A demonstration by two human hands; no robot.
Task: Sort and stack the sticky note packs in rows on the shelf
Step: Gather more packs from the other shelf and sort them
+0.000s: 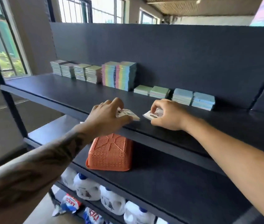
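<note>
Both hands work at the front edge of the dark top shelf (63, 92). My left hand (107, 116) grips a small white sticky note pack (132, 115) by its sides. My right hand (167, 115) pinches another white pack (150, 116) with a dark label. Along the shelf's back stand rows of sorted packs: pastel stacks (76, 71) at the left, two tall rainbow-striped stacks (119, 75) in the middle, low green stacks (152, 91) and blue stacks (193, 99) at the right.
An orange perforated basket (110, 154) lies upside down on the shelf below. Several white detergent jugs (110, 201) fill the lowest shelf. The dark back panel (176, 54) rises behind the stacks. Windows are at the left and behind.
</note>
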